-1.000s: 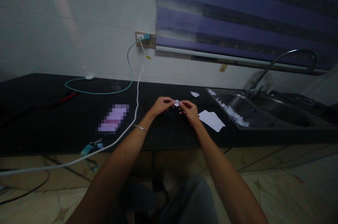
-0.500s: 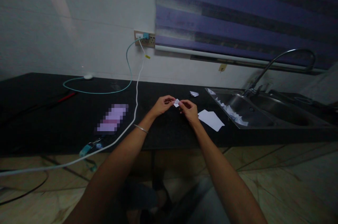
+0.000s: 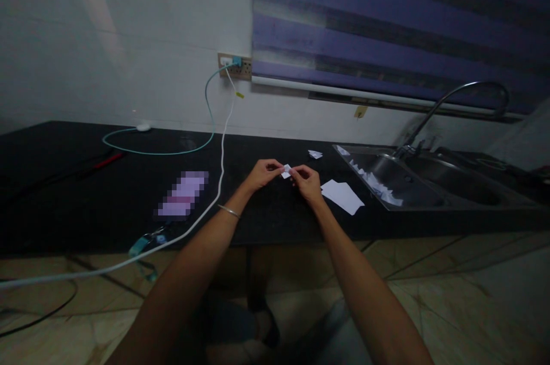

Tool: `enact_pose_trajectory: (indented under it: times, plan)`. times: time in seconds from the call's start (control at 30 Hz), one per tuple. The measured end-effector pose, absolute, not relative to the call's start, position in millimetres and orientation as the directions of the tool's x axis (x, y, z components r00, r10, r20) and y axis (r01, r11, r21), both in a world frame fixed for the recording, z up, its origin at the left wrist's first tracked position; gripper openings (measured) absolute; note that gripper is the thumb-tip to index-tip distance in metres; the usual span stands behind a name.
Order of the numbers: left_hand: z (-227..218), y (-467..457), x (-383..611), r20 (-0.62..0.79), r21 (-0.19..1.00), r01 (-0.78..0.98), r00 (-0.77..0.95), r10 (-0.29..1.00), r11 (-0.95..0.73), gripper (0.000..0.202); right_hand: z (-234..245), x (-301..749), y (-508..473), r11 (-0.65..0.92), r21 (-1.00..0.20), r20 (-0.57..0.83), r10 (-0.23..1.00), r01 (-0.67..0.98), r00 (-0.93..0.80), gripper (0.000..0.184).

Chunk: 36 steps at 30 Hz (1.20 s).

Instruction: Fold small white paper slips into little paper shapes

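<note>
The dark surface [image 3: 275, 222] runs the full width beneath the wall. To its right is the steel sink [image 3: 423, 192]; a row of folded papers [image 3: 378, 186] lies along its left edge. Flat white sheets [image 3: 342, 197] lie on the surface between sink and right forearm, just beside the right hand [image 3: 308, 183] and well apart from the left hand [image 3: 261, 175]. A loose folded paper [image 3: 315, 154] lies beyond the right hand. The smallest item noted, the held paper piece [image 3: 286, 172], is directly between the two hands, pinched by the fingers of both at opposite sides; neither hand is clearly nearer. It presents as a diamond, one corner towards the person, with no evident long axis. Contact with the surface cannot be determined.
</note>
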<state>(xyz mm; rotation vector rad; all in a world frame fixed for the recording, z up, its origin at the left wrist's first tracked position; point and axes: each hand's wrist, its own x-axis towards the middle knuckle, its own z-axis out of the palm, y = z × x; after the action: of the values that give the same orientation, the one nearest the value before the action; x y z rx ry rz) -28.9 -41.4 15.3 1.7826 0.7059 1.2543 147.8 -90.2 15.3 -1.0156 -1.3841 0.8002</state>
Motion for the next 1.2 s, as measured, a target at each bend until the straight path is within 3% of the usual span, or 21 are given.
enact_pose_trajectory:
  times: [0.53, 0.8, 0.97, 1.07, 1.2]
  plan:
    - [23, -49, -31, 0.496, 0.851, 0.007, 0.319, 0.807, -0.526, 0.034, 13, 148, -87, 0.371, -0.928, 0.372, 0.927, 0.038, 0.038, 0.040]
    - [26, -51, -33, 0.525, 0.821, 0.057, 0.317, 0.790, -0.569, 0.028, 8, 150, -82, 0.406, -0.907, 0.415, 0.907, 0.116, 0.068, 0.036]
    - [26, -53, -33, 0.356, 0.927, -0.018, 0.356, 0.864, -0.374, 0.048, 9, 151, -84, 0.460, -0.857, 0.479, 0.878, 0.230, 0.028, 0.030]
    - [24, -50, -34, 0.238, 0.969, -0.057, 0.453, 0.859, -0.239, 0.044, 12, 150, -87, 0.505, -0.821, 0.526, 0.850, 0.268, 0.010, 0.027]
    - [19, -43, -38, 0.199, 0.979, -0.063, 0.463, 0.864, -0.192, 0.034, 15, 147, -91, 0.540, -0.790, 0.555, 0.831, 0.289, -0.037, 0.026]
